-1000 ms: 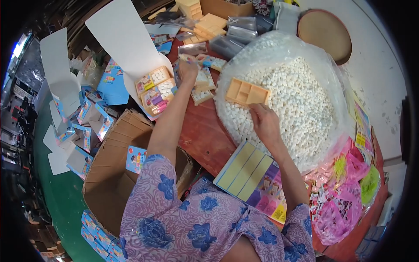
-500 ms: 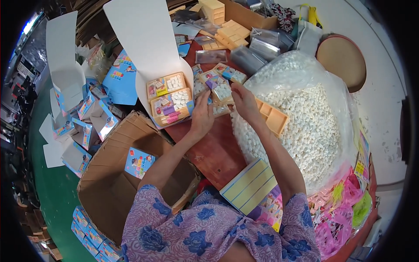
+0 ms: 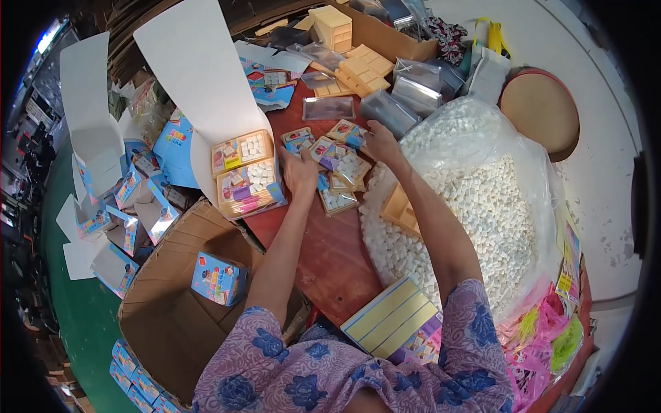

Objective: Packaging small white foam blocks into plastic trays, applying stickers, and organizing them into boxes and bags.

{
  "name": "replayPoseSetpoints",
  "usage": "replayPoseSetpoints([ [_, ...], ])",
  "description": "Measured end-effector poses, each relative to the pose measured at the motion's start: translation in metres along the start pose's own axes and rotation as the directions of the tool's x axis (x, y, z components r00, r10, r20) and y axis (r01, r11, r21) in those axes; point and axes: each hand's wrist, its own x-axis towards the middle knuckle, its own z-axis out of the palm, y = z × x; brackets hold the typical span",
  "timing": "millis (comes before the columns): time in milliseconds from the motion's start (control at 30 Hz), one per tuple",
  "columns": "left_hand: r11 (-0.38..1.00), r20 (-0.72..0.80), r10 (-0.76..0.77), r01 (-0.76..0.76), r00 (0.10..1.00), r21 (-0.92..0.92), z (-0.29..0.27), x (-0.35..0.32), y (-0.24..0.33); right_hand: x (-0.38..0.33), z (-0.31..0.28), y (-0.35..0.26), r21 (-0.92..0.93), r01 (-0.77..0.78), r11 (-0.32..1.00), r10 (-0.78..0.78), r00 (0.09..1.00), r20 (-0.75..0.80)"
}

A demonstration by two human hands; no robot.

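Several small clear-covered packs of white pieces with colourful cards lie in a loose cluster on the red table. My left hand [image 3: 300, 173] closes its fingers around the near end of a pack [image 3: 297, 140] at the cluster's left side. My right hand [image 3: 383, 143] pinches the right edge of another pack [image 3: 345, 131] at the far right. Between the hands rests a pack with a purple card [image 3: 329, 161], overlapping others. Left of my left hand stands an open box [image 3: 275, 195] with a tall white lid, holding yellow-framed packs [image 3: 253, 177].
A large clear bag of white pieces [image 3: 482, 213] fills the right side, with an orange tray [image 3: 399, 210] on it. Near left is a big carton [image 3: 158, 303] holding a blue box [image 3: 219, 279]. Clear covers [image 3: 329, 108] and cream trays [image 3: 365, 69] lie at the back.
My hands have moved farther apart, from the middle packs to packs at either side. The view has shifted, showing the open box farther left and more of the blue box in the carton.
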Motion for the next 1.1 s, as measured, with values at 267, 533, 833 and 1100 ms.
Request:
replayPoseSetpoints([
  [267, 0.938, -0.036, -0.079, 0.087, 0.996, 0.335, 0.016, 0.035, -0.006, 0.014, 0.014, 0.027, -0.255, -0.027, 0.967, 0.060, 0.991, 0.122],
  [533, 0.882, 0.318, -0.292, 0.382, 0.902, -0.275, 0.019, 0.056, -0.040, 0.018, 0.011, 0.027, -0.196, -0.068, 0.978, 0.120, 0.957, 0.264],
  [833, 0.659, 0.440, -0.270, 0.498, 0.856, -0.565, 0.001, 0.026, -0.033, 0.015, 0.003, 0.002, 0.300, -0.186, 0.936, 0.019, 0.876, 0.482],
  [1100, 0.804, 0.390, -0.146, 0.339, 0.909, -0.489, -0.016, 0.007, -0.024, -0.020, 0.005, 0.014, 0.403, -0.389, 0.828, 0.293, 0.914, 0.280],
])
